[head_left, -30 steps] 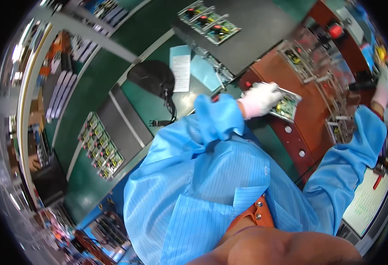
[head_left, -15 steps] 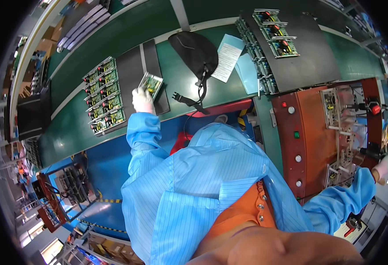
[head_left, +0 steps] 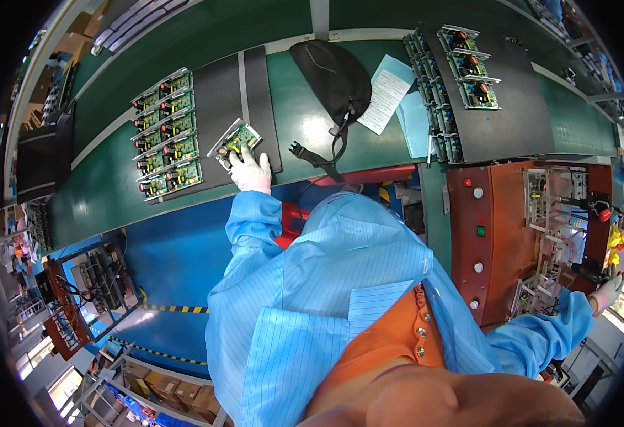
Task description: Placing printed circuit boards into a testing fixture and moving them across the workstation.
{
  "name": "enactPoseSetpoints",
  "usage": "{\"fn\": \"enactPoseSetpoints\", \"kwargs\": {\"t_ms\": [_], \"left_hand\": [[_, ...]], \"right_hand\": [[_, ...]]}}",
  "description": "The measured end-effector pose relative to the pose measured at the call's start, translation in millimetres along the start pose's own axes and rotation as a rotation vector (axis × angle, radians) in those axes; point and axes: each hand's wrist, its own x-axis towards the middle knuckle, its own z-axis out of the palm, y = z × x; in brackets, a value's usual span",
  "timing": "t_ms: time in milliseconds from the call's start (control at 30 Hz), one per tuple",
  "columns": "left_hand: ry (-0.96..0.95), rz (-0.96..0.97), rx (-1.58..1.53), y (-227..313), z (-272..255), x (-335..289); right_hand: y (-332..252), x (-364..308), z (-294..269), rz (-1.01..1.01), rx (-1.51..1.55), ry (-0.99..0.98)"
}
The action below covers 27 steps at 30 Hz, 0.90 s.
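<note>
My left hand (head_left: 251, 173), in a white glove, has its fingers closed on the near edge of a green circuit board (head_left: 239, 140) with a metal side strip. The board is low over a dark mat (head_left: 214, 85) on the green bench; whether it touches the mat I cannot tell. To its left, several similar boards (head_left: 177, 151) stand in rows. My right hand (head_left: 608, 292), also gloved, is far out to the right with its fingers stretched out. It is nearest to a black handle (head_left: 588, 272) on a test fixture, and holds nothing visible.
A black pouch (head_left: 334, 78) with a buckled strap lies mid-bench, beside a printed sheet (head_left: 384, 99). More boards (head_left: 477, 67) sit on a dark mat at right. The reddish-brown fixture box (head_left: 472, 235) has buttons and knobs. A red stool (head_left: 294, 220) is under the bench edge.
The board in my left hand has turned and now lies flatter, with my fingers over its near edge. My right hand has drawn slightly down and inward. The whole view has shifted.
</note>
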Motion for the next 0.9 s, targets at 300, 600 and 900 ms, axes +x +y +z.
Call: {"fn": "enactPoseSetpoints", "kwargs": {"t_ms": [300, 600, 900], "left_hand": [[-0.213, -0.051, 0.078, 5, 10, 76], [-0.265, -0.080, 0.137, 6, 46, 166], [-0.257, -0.065, 0.197, 19, 73, 242]], "right_hand": [[1, 8, -10, -0.077, -0.167, 0.083], [-14, -8, 4, 0.109, 0.086, -0.032], [0, -4, -26, 0.111, 0.095, -0.039]]}}
